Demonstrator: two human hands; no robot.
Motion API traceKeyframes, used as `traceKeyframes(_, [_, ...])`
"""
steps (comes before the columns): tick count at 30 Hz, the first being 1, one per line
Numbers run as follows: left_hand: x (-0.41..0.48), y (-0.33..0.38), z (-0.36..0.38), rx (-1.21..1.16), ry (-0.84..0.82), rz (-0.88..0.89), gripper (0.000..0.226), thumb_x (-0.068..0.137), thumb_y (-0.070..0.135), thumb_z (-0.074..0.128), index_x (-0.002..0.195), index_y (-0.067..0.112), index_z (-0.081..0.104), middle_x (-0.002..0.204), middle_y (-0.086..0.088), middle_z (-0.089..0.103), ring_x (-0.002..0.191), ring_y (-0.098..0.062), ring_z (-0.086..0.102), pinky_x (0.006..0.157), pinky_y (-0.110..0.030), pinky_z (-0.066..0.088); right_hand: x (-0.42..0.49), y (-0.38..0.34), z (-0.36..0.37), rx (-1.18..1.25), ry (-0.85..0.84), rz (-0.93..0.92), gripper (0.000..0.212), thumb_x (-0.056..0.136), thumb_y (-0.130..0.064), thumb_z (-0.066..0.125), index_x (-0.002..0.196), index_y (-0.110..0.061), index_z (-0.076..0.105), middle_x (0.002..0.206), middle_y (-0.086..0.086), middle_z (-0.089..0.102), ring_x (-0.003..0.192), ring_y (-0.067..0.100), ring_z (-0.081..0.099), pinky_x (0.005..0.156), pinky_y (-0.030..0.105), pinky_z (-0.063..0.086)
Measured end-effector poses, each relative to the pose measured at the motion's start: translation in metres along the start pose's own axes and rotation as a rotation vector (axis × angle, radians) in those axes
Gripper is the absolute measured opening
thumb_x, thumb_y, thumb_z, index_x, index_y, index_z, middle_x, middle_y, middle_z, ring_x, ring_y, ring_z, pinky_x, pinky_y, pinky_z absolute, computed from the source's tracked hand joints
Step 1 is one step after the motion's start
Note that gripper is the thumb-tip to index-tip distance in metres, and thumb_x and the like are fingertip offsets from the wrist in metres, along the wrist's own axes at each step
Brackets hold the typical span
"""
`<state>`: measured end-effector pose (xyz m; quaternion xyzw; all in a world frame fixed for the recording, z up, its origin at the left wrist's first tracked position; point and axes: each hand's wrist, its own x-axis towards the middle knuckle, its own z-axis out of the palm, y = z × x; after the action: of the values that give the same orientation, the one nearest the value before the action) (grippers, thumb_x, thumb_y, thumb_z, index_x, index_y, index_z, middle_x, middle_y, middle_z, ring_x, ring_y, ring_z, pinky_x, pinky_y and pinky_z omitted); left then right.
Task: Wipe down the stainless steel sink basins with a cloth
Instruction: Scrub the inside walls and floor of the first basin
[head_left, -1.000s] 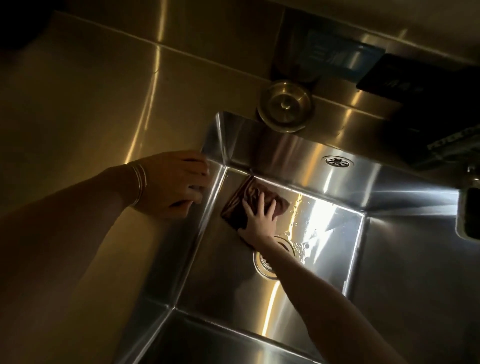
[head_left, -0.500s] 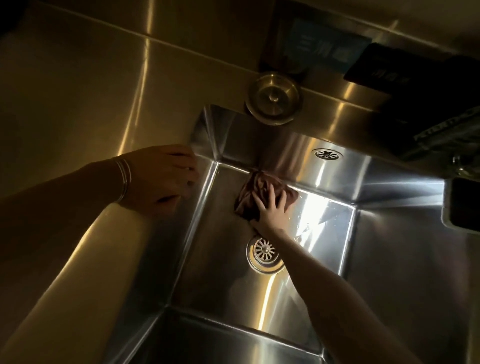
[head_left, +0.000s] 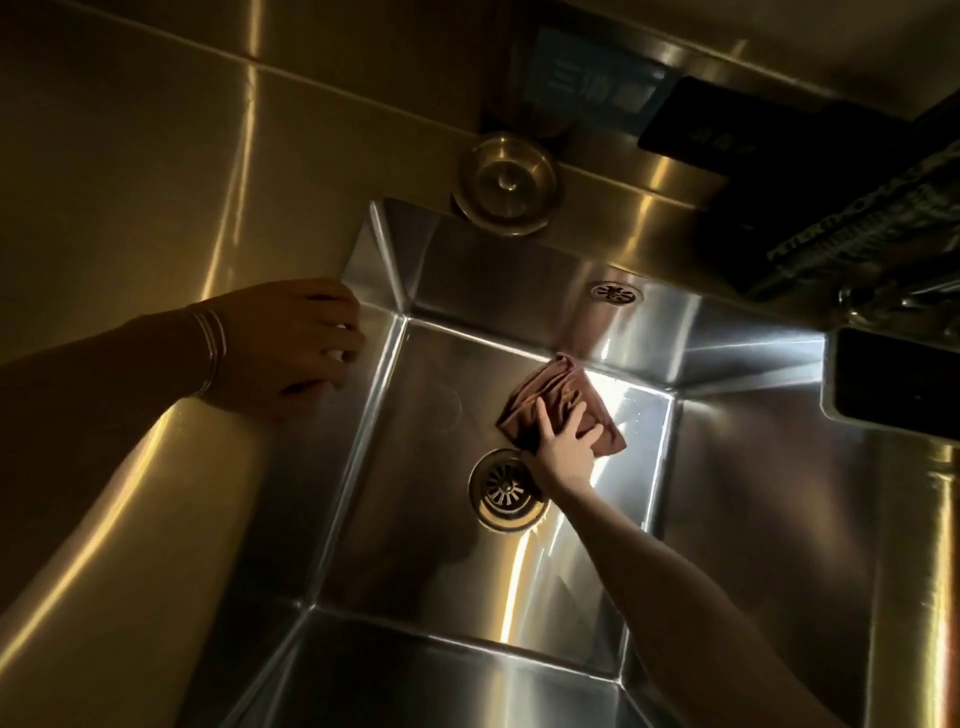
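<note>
Floor wipe now carried rightward beyond drain (head_left: 506, 488), cloth (head_left: 558, 392) pressed under spread right fingers (head_left: 542, 417), left fingers (head_left: 337, 332) curled over rim (head_left: 359, 260).

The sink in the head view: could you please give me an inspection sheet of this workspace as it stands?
Surface: steel sink, glossy, with bright glare right of the cloth; the drain strainer is showing.
Job's things: brown cloth, crumpled, on the basin floor near the back wall, beyond the drain.
Clutter: round plug on the back rim; dark container at the right edge.
Hands: right hand presses the cloth with spread fingers; left hand rests on the left rim, its hold unclear.
Cables: nothing seen.
Surroundings: steel counter; dark items at the back right; dim light.
</note>
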<state>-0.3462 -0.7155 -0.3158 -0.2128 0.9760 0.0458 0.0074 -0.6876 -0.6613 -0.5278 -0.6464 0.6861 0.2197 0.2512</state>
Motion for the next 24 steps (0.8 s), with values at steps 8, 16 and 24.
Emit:
traceKeyframes(8, [0.000, 0.000, 0.000, -0.015, -0.058, -0.002, 0.032, 0.075, 0.030, 0.043, 0.073, 0.019, 0.072, 0.082, -0.002, 0.067, 0.082, -0.028, 0.065, 0.090, -0.044, 0.041, 0.019, 0.039, -0.028, -0.008, 0.000, -0.045, 0.071, 0.088, -0.037, 0.058, 0.147, -0.043, 0.020, 0.158, 0.016, -0.002, 0.136, 0.056, 0.007, 0.101, 0.056, 0.039])
traceKeyframes(16, [-0.001, 0.000, -0.001, -0.006, -0.055, -0.014, 0.032, 0.076, 0.030, 0.042, 0.073, 0.019, 0.073, 0.082, -0.003, 0.068, 0.082, -0.028, 0.065, 0.092, -0.043, 0.039, -0.009, 0.012, -0.010, -0.026, -0.005, -0.125, 0.071, 0.088, -0.036, 0.059, 0.148, -0.039, 0.021, 0.158, 0.015, -0.001, 0.135, 0.055, 0.012, 0.100, 0.054, 0.043])
traceKeyframes(24, [0.002, 0.002, -0.004, 0.011, -0.089, -0.010, 0.034, 0.073, 0.032, 0.041, 0.071, 0.020, 0.073, 0.080, -0.003, 0.067, 0.081, -0.030, 0.065, 0.090, -0.042, 0.036, -0.013, 0.028, -0.008, 0.067, -0.065, 0.159, 0.072, 0.092, -0.040, 0.050, 0.150, -0.036, 0.009, 0.155, 0.027, -0.002, 0.130, 0.059, 0.020, 0.105, 0.055, 0.034])
